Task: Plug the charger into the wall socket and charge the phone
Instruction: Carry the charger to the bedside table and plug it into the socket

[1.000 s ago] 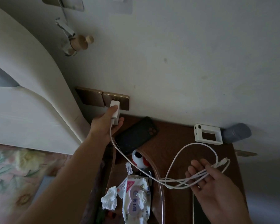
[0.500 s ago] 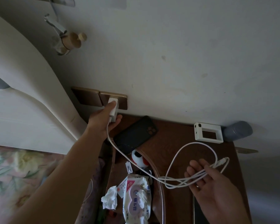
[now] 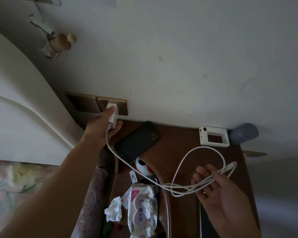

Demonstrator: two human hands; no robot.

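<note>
My left hand (image 3: pixel 101 125) grips the white charger block (image 3: pixel 112 115) and holds it against the brown wall socket plate (image 3: pixel 121 107); the prongs are hidden. A white cable (image 3: pixel 163 183) runs from the block across the nightstand to my right hand (image 3: pixel 212 188), whose fingers loosely hold several loops of it. The cable's free plug (image 3: pixel 230 165) sticks out just past that hand. A dark phone (image 3: pixel 138 140) lies face down on the wooden nightstand (image 3: pixel 182 146), below the socket and to its right.
A second brown plate (image 3: pixel 81 102) sits left of the socket, beside the pale headboard (image 3: pixel 24 93). On the nightstand are a white frame-shaped case (image 3: pixel 214 136), a grey cylinder (image 3: pixel 243 135), a wet-wipes pack (image 3: pixel 142 212), crumpled tissue (image 3: pixel 113 210), and a red-and-white ball (image 3: pixel 143 166).
My left hand has lifted the charger block up onto the socket plate and pressed it closer to the wall. My right hand still holds the looped cable in about the same place.
</note>
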